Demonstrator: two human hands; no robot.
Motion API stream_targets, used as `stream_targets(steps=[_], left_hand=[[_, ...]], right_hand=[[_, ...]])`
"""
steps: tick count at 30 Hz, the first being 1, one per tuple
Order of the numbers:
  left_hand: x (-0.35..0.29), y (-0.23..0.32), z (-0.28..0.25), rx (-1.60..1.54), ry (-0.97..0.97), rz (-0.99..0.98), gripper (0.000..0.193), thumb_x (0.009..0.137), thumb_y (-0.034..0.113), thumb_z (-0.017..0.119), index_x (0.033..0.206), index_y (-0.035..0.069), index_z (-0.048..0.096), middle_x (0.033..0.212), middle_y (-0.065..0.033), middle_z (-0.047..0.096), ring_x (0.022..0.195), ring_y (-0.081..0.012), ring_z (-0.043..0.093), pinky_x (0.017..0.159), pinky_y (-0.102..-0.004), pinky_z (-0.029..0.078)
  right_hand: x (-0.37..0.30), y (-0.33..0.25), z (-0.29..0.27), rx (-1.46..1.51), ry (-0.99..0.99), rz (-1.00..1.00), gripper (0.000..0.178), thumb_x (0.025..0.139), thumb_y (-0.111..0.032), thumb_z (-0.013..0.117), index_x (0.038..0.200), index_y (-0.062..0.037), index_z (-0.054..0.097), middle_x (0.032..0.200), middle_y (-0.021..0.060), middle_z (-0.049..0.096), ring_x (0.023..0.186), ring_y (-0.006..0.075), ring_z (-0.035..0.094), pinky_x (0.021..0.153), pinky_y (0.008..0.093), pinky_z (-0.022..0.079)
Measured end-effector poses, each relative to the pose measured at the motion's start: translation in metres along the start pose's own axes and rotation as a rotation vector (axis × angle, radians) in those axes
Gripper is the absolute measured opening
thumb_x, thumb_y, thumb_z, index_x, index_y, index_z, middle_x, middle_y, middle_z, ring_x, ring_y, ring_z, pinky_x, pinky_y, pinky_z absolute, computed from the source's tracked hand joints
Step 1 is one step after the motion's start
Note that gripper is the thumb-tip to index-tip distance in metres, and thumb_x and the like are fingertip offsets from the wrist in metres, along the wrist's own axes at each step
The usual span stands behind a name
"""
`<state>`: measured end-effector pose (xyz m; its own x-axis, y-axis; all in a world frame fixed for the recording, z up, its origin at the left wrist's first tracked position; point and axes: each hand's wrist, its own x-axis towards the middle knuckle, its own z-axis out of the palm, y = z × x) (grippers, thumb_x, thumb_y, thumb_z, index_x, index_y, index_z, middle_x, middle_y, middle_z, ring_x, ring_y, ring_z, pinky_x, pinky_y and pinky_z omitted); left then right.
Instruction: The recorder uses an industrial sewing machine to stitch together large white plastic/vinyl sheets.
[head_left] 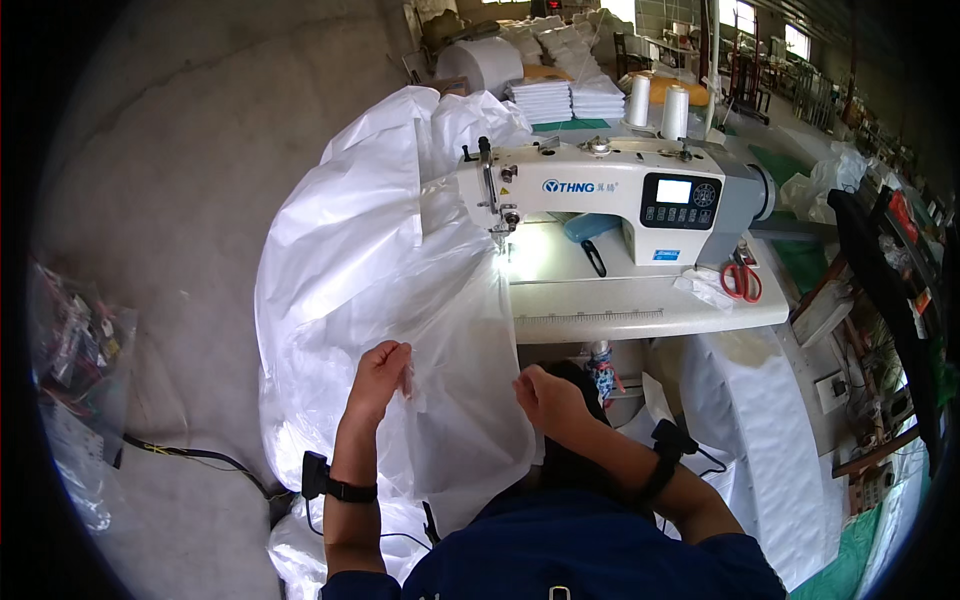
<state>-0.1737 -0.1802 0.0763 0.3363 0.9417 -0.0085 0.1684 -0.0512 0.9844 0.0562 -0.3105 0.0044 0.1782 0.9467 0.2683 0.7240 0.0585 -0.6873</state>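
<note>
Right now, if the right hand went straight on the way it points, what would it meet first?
Likely the white sheet, just left of the right hand; whether they touch is unclear.

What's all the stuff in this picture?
Sewing machine: one, white, centre right
Tabletop: one, white, under machine
Sheeting: one heap, white, left of machine
Thread cones: two, white, behind machine
Folded stacks: two, white, behind machine
Roll: one, white, far back
Scissors: one, red, tabletop's right
Snips: one, black, beneath machine's arm
Unclear item: one, blue, behind snips
Plastic bag: one, clear, far left
Bumpy sheet: one, white, lower right
Far clutter: too small to count
Wrist straps: two, black, forearms
Left hand: one, bare, over sheeting
Right hand: one, bare, by sheeting's edge
</note>
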Motion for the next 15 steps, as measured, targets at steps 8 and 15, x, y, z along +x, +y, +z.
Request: stream_targets(steps=[8, 15], left_hand=[[-0.008, 0.026, 0.025, -0.245, -0.186, -0.209, 0.021, 0.089, 0.022, 0.058, 0.079, 0.004, 0.058, 0.064, -0.0014, 0.055, 0.047, -0.0097, 0.050, 0.043, -0.0248, 0.041], [-0.007, -0.017, 0.021, 0.918, 0.064, 0.293, 0.030, 0.087, 0.033, 0.058, 0.086, 0.003, 0.058, 0.073, -0.0100, 0.061, 0.058, -0.0260, 0.059, 0.054, -0.0350, 0.047]], right_hand=[[0.098, -0.013, 0.025, 1.681, -0.442, 0.659, 0.028, 0.091, -0.033, 0.054, 0.100, -0.0060, 0.057, 0.098, 0.0091, 0.060, 0.093, 0.0195, 0.059, 0.078, 0.0361, 0.051], [0.050, 0.006, 0.041, 1.390, -0.450, 0.565, 0.021, 0.090, -0.022, 0.052, 0.097, -0.0026, 0.059, 0.075, 0.0065, 0.059, 0.052, 0.0108, 0.050, 0.047, 0.0262, 0.040]])
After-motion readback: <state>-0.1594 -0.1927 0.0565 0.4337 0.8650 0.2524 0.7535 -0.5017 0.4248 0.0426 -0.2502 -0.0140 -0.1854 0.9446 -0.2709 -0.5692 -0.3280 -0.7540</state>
